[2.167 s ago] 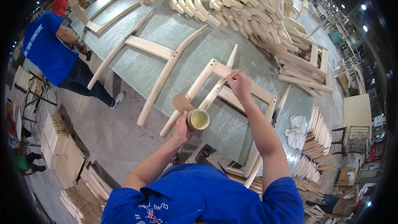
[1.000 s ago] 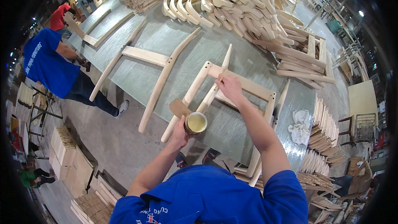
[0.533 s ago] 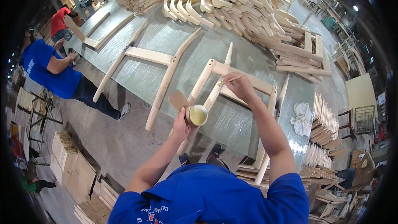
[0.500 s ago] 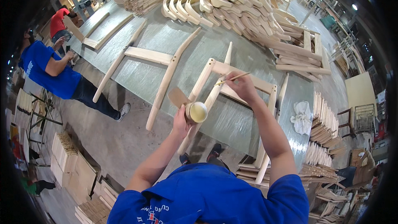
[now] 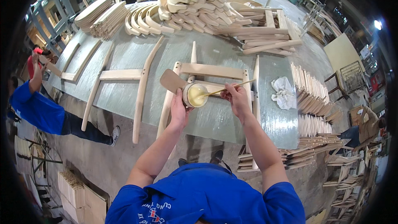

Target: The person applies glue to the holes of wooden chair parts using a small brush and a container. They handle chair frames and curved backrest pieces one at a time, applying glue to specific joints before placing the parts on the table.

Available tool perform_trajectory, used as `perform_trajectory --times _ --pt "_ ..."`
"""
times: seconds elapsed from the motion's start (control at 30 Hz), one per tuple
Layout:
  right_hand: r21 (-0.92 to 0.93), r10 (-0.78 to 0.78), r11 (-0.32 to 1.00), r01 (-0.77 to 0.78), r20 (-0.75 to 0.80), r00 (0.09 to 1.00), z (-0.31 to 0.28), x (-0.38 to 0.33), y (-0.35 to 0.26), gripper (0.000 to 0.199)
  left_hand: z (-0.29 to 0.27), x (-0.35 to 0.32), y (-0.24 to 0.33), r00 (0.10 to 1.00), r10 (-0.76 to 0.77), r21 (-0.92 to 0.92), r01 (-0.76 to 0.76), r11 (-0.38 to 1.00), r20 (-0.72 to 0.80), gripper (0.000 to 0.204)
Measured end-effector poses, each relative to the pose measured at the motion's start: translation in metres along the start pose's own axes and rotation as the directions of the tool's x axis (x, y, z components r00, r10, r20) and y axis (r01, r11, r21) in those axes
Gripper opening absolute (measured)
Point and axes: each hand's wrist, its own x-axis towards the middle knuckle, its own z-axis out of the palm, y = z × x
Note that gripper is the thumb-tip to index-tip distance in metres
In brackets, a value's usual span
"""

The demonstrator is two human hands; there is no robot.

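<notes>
R hand [image 5: 236, 98] has fingers pinched on a thin stick [image 5: 215, 92], tip inside the cup [image 5: 186, 95] of pale yellow liquid [image 5: 196, 91]. L hand [image 5: 180, 108] is clasped on the cup's side, w/ flat wood piece [image 5: 172, 81] just beside, upper L. Cup's btwn hands, blocking view of part of wood frame [image 5: 215, 70] on grey table [image 5: 207, 126]. H-shaped frame [image 5: 121, 74] to L, white cloth [image 5: 283, 94] to R, curved parts [image 5: 199, 10] piled at far side.

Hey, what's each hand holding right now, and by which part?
The left hand holds the cup by its side; how the flat wooden paddle is held there is hidden. The right hand holds the thin stick around its middle.
</notes>
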Motion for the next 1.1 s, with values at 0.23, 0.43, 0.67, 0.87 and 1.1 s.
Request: perform_trajectory --times 0.23,0.43,0.67,0.87,1.1 --pt "0.167 0.004 0.986 0.001 -0.031 1.0 -0.062 0.0 -0.026 0.005 0.059 0.028 -0.036 0.988 -0.15 -0.13 0.155 0.979 0.042 0.048" --pt "0.2 0.145 0.977 -0.077 -0.347 0.927 -0.107 0.02 -0.013 0.017 0.105 0.055 -0.076 0.972 -0.224 -0.147 0.233 0.961 0.077 0.05" --pt "0.367 0.231 0.924 -0.108 -0.311 0.922 -0.149 0.037 -0.013 0.019 0.144 0.081 -0.112 0.968 -0.243 -0.193 0.249 0.949 0.058 0.048" --pt "0.223 0.08 0.975 0.006 -0.377 0.923 -0.173 0.065 -0.043 0.012 0.158 0.101 -0.129 0.958 -0.287 -0.191 0.286 0.939 0.019 0.049" --pt "-0.76 -0.565 0.53 0.375 0.013 0.825 -0.176 0.111 -0.072 0.015 0.113 0.063 -0.153 0.915 -0.402 -0.13 0.404 0.905 0.047 0.048"
